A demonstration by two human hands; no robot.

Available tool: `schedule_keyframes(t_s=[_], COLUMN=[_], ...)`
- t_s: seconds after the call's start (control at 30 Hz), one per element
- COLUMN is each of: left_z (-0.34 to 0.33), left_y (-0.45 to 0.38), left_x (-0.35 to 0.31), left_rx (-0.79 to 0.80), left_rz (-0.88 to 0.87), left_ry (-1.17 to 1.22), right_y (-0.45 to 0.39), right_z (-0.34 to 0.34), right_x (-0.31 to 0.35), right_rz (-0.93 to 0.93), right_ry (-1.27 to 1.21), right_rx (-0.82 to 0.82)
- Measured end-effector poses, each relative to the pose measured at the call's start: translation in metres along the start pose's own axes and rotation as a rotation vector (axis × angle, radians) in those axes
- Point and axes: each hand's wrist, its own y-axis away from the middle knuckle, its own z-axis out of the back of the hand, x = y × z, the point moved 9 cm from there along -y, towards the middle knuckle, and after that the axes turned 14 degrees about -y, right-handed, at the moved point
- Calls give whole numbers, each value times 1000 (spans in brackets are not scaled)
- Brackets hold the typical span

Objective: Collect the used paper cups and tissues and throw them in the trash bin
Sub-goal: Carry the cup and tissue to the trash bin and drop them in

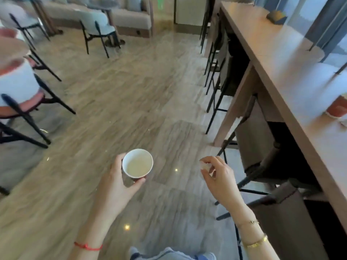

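My knees in blue jeans (169, 254) at the bottom edge; I'm standing on a glossy wood-grain floor (116, 94) with small ceiling-light reflections on it.

My left hand (120, 177) holds a paper cup (137, 163) upright, thumb under the near side, fingers curled round the far wall; cup is white inside with a pale wet bottom, red-brown outside showing at its lower edge; red string bracelet (88, 246) on that wrist.

My right hand (216, 171) is closed round a crumpled tissue (204, 164), white bits showing between the fingers; gold bracelets (253, 233) on that wrist. Both hands are out over the floor, well apart from each other.

Right side: long wooden counter (277, 59) running away from me, sunlit patches on top; black-legged bar stools (262, 158) tucked under it; another red paper cup (337, 108) on the counter at the frame edge, something white just beside it, too cut off to identify; small dark object (276, 15) at the far end, blurred.

Left side: black-legged chairs (24, 102) with white and pink upholstery; further back a pale blue chair (97, 25) and a beige sofa (127, 14). Frame is motion-blurred.
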Motion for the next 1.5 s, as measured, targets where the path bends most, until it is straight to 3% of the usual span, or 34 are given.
schedule_keyframes(t_s=[0.37,0.63,1.03,1.23,1.5], left_z=[194,278,426,494,564], left_y=[91,176,221,245,286], left_x=[269,399,578,653,791], left_rx=[-315,-578,-920,-1041,-1057], left_rz=[458,823,1179,1333,1453], left_ry=[-141,-88,-198,-257,-286], right_y=[-23,-6,29,64,129], right_z=[-308,-507,-806,-924,-1087], right_x=[188,307,528,636,715], right_rz=[263,443,739,877,935], right_ry=[-99,-138,-213,-276,-256], right_rx=[430,815,1261,1392,1489])
